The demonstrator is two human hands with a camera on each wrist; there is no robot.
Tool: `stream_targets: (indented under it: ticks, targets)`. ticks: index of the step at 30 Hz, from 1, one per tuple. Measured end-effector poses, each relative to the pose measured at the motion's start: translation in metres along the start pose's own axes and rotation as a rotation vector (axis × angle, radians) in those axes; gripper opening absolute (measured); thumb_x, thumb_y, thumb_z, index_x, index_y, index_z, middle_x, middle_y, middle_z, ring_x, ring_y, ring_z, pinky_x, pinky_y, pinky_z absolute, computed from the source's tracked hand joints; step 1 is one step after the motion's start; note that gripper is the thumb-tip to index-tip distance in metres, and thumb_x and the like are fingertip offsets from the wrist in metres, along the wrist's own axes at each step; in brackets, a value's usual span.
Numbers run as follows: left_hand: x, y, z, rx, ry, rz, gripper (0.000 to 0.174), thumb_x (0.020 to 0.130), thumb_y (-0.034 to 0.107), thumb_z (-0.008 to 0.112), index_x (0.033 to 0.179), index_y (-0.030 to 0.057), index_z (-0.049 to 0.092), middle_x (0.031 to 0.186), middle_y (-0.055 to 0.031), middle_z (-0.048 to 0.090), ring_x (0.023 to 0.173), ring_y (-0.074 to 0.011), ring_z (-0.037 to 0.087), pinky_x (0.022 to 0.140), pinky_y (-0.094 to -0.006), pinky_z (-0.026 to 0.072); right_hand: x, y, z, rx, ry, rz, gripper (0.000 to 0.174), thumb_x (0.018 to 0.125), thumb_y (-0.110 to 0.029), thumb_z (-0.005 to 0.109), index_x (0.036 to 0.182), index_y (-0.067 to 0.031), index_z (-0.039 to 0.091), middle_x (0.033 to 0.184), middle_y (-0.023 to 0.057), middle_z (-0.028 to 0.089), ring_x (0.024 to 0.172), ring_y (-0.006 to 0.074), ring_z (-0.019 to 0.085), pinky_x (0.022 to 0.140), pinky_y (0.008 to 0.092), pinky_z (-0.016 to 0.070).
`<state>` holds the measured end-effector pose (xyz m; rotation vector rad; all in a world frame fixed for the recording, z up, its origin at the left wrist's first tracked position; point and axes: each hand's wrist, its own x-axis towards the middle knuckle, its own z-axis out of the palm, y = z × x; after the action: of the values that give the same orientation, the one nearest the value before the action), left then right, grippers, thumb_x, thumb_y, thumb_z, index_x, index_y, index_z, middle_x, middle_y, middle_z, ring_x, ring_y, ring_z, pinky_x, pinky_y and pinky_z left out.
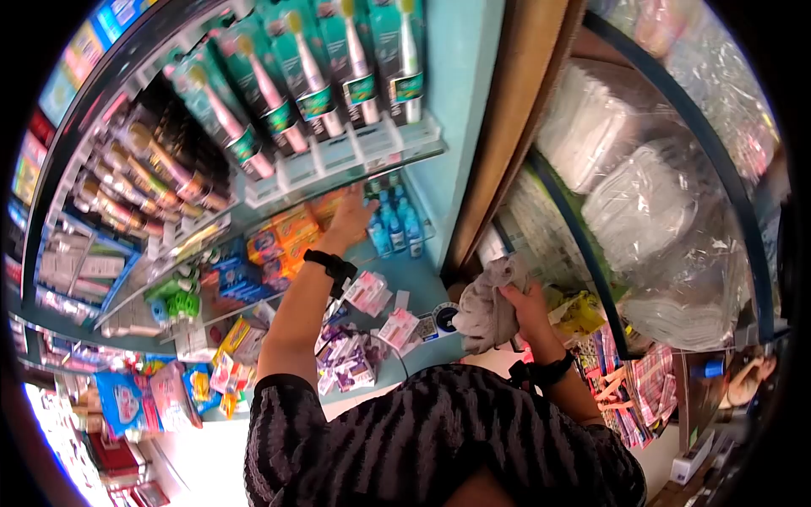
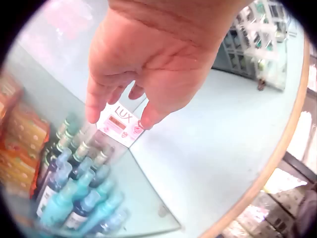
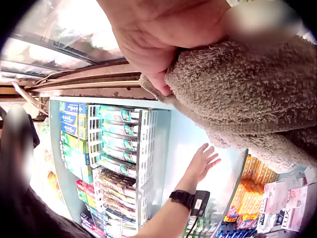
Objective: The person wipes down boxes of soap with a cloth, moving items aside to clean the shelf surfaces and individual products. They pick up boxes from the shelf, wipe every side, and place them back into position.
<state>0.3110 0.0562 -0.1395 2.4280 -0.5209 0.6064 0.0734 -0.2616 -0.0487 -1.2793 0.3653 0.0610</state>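
In the head view my left hand [image 1: 351, 218] reaches into a glass shelf beside blue-capped bottles [image 1: 395, 221]. In the left wrist view my left hand [image 2: 148, 64] hangs over a white and pink LUX soap box [image 2: 119, 125], whose edges lie between thumb and fingertips in this view. In the right wrist view the fingers of that hand are spread, with nothing seen between them. My right hand [image 1: 530, 311] grips a bunched grey-brown towel [image 1: 490, 308], held at waist height. The towel [image 3: 247, 89] fills much of the right wrist view.
Orange soap packs [image 1: 291, 232] line the shelf left of the bottles. Below lie more pink and white soap boxes [image 1: 369, 293] and purple boxes [image 1: 346, 359]. Packaged toothbrushes [image 1: 308, 76] hang above. A wooden post [image 1: 524, 110] and plastic-wrapped stacks [image 1: 642, 207] stand to the right.
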Motion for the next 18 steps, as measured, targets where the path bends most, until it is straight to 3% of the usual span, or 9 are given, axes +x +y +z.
stream_targets:
  ticks: [1,5,8,9,10,11,13,15,18]
  targets:
    - [0.015,0.004,-0.003,0.048,-0.172,-0.121,0.050,0.084,0.024,0.056,0.125,-0.0011,0.043,0.115,-0.0227,0.051,0.108,-0.0341,0.049,0.092,-0.0393,0.0393,0.000,0.005,-0.006,0.014,-0.016,-0.008,0.026,0.081,-0.009,0.061,0.106,-0.0010,0.058,0.098,0.0049,0.061,0.087,0.0152,0.059,0.077,0.0298,0.0473]
    - [0.057,-0.091,0.052,0.103,-0.293,-0.175,0.061,0.084,0.030,0.050,0.135,0.0018,0.032,0.139,-0.0232,0.031,0.130,-0.0359,0.029,0.106,-0.0414,0.0259,-0.004,0.019,-0.026,0.099,-0.048,-0.031,0.022,0.083,-0.008,0.060,0.104,-0.0030,0.059,0.097,0.0025,0.062,0.086,0.0133,0.059,0.079,0.0286,0.0468]
    - [0.064,-0.066,0.041,0.084,-0.307,-0.188,0.061,0.084,0.029,0.049,0.135,0.0021,0.031,0.139,-0.0246,0.030,0.131,-0.0364,0.026,0.107,-0.0432,0.0248,-0.010,0.023,-0.036,0.122,-0.013,-0.032,0.023,0.084,-0.008,0.060,0.107,-0.0042,0.058,0.096,0.0009,0.062,0.085,0.0127,0.058,0.079,0.0285,0.0468]
    - [0.069,-0.031,0.017,0.121,-0.440,-0.318,0.061,0.083,0.029,0.050,0.134,0.0018,0.031,0.138,-0.0245,0.032,0.130,-0.0366,0.028,0.106,-0.0431,0.0265,-0.011,0.021,-0.039,0.118,-0.010,-0.032,0.023,0.084,-0.008,0.060,0.107,-0.0042,0.057,0.096,0.0008,0.062,0.086,0.0126,0.058,0.079,0.0285,0.0467]
    - [0.069,-0.033,0.023,0.140,-0.283,-0.275,0.063,0.081,0.027,0.053,0.134,0.0014,0.030,0.135,-0.0247,0.036,0.125,-0.0385,0.035,0.102,-0.0435,0.0315,-0.013,0.020,-0.041,0.115,-0.010,-0.030,0.024,0.084,-0.008,0.060,0.107,-0.0042,0.057,0.096,0.0008,0.061,0.086,0.0124,0.058,0.079,0.0286,0.0467]
    - [0.069,-0.035,0.029,0.294,-0.351,-0.317,0.067,0.078,0.027,0.059,0.134,0.0014,0.031,0.131,-0.0248,0.040,0.119,-0.0402,0.042,0.098,-0.0434,0.0359,-0.015,0.020,-0.041,0.115,-0.012,-0.025,0.024,0.084,-0.008,0.059,0.108,-0.0042,0.057,0.096,0.0007,0.061,0.086,0.0123,0.058,0.079,0.0286,0.0466]
    - [0.067,-0.028,0.028,0.060,-0.231,-0.384,0.068,0.076,0.029,0.063,0.131,0.0017,0.034,0.129,-0.0250,0.042,0.116,-0.0397,0.044,0.097,-0.0426,0.0375,-0.018,0.013,-0.036,0.075,-0.002,-0.024,0.025,0.084,-0.008,0.059,0.109,-0.0033,0.056,0.097,0.0012,0.060,0.087,0.0119,0.057,0.078,0.0282,0.0463]
    - [0.068,-0.025,0.028,0.023,-0.203,-0.417,0.068,0.074,0.029,0.066,0.129,0.0020,0.038,0.128,-0.0239,0.044,0.115,-0.0382,0.046,0.096,-0.0412,0.0385,-0.018,0.014,-0.036,0.047,-0.005,-0.031,0.026,0.084,-0.009,0.059,0.109,-0.0028,0.055,0.097,0.0013,0.060,0.087,0.0117,0.056,0.078,0.0281,0.0460]
    - [0.065,-0.035,0.044,0.037,-0.114,-0.251,0.057,0.073,0.023,0.065,0.122,0.0009,0.045,0.118,-0.0240,0.051,0.110,-0.0386,0.049,0.092,-0.0421,0.0403,-0.021,0.005,-0.029,0.008,-0.051,-0.060,0.026,0.084,-0.009,0.059,0.108,-0.0022,0.056,0.097,0.0011,0.059,0.086,0.0112,0.055,0.078,0.0271,0.0449]
